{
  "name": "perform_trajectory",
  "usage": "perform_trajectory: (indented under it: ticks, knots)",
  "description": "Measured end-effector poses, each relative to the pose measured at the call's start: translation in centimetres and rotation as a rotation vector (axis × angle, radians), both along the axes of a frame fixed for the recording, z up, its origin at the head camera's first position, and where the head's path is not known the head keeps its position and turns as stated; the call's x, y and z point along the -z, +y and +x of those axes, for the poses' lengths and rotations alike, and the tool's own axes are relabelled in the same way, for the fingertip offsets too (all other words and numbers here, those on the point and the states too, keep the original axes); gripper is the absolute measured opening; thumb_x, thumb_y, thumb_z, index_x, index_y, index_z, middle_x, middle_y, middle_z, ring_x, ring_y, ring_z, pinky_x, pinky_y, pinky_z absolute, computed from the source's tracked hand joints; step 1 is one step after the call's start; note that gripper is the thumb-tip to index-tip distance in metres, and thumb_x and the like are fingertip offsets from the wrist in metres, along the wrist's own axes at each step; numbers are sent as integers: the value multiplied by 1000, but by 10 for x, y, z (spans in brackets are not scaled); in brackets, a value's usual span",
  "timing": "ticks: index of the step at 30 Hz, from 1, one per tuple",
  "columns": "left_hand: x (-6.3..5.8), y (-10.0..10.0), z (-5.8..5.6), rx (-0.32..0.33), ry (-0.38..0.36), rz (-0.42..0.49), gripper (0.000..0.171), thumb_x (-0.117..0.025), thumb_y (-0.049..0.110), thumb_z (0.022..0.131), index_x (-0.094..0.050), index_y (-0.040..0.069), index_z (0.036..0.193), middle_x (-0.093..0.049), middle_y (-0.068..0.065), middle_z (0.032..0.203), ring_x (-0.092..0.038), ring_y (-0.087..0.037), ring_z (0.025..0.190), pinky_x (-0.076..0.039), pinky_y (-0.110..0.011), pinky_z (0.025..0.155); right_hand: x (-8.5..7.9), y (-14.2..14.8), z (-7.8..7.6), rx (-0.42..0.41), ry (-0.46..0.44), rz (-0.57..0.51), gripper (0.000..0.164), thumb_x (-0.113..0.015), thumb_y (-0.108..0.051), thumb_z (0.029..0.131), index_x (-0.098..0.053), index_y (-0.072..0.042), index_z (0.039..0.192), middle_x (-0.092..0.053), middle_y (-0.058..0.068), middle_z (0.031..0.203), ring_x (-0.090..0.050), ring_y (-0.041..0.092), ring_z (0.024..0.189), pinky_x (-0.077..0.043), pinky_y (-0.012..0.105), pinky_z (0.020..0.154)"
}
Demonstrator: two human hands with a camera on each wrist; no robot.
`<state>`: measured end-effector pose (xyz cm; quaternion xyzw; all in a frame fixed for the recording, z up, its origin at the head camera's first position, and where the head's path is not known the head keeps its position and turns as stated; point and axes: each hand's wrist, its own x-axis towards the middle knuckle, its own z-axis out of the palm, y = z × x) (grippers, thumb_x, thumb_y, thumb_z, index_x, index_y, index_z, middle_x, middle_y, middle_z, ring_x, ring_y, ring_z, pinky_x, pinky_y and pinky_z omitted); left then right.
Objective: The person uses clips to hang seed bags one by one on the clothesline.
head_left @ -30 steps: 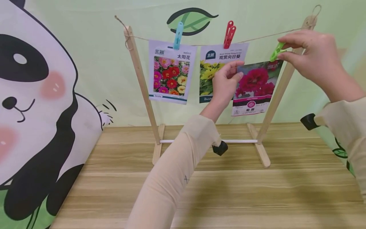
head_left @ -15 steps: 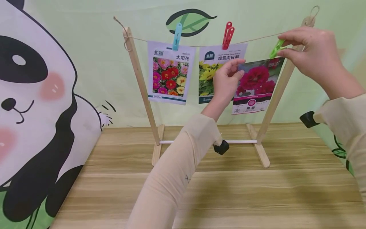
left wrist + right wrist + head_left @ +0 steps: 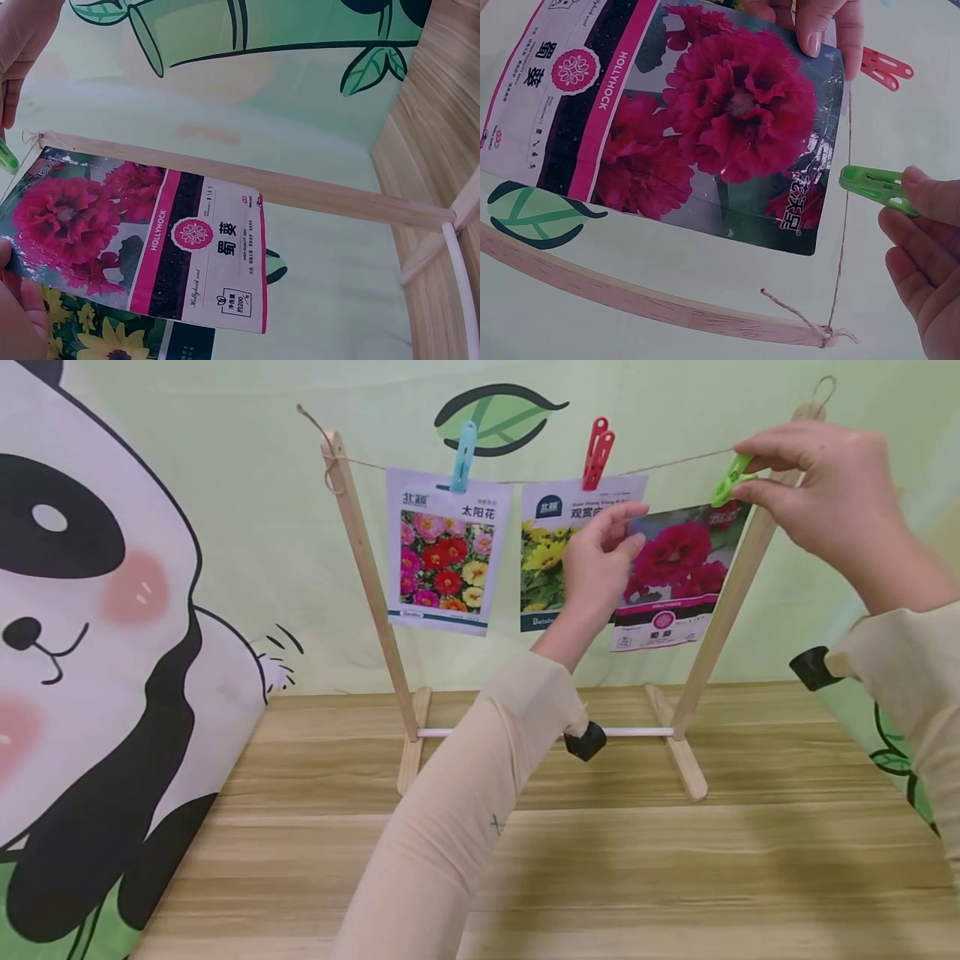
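Observation:
My left hand (image 3: 596, 568) pinches the upper left corner of a hollyhock seed packet (image 3: 675, 556) with dark pink flowers. Between the thumb and fingers of my right hand (image 3: 840, 510) is a green clothespin (image 3: 729, 481), held near the packet's upper right corner. In the right wrist view the clothespin's (image 3: 874, 186) tip lies over the string (image 3: 844, 255), slightly apart from the packet's top edge (image 3: 829, 150). To the left, a blue clothespin (image 3: 463, 458) and a red clothespin (image 3: 598, 456) hold two other flower seed packets on the string; my left hand partly covers the sunflower packet (image 3: 540, 589).
Wooden posts (image 3: 371, 577) carry the string, with a white rod (image 3: 637, 732) joining their feet low down. The stand is on a wood-grain tabletop (image 3: 570, 860). Behind it hangs a pale green backdrop with a panda (image 3: 97, 610) and a leaf print (image 3: 501, 418).
The hollyhock packet has risen a little toward the string, along with my left hand. My right hand keeps its pinch on the green clothespin and has shifted slightly.

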<state>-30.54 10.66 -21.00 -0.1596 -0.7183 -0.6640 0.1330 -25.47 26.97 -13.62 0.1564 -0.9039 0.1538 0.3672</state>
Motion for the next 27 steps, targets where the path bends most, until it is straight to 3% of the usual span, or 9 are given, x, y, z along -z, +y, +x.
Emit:
perform_trajectory:
  ticks: [10, 14, 27]
  knots:
    - [-2, 2, -2, -11, 8, 10, 24, -56, 11, 86, -61, 24, 106, -60, 8, 95, -52, 0, 84, -43, -8, 63, -1, 0, -2, -8, 48, -7, 28, -64, -10, 80, -64, -3, 107, -64, 21, 98, -29, -26, 73, -26, 4, 73]
    - [-4, 2, -2, -13, 28, 6, 25, -55, 11, 86, -61, 23, 107, -61, 7, 96, -52, 0, 84, -43, -8, 64, -4, 1, -2, 0, 38, -1, 28, -62, -12, 82, -63, -3, 108, -63, 19, 100, -28, -26, 72, -24, 2, 69]
    - [-10, 6, -3, -34, 52, 3, 25, -56, 9, 85, -61, 21, 106, -62, 5, 93, -53, 0, 81, -42, -8, 59, -10, 4, -3, 23, 36, 1, 28, -60, -16, 83, -63, -4, 109, -63, 15, 106, -24, -31, 74, -26, -1, 75]
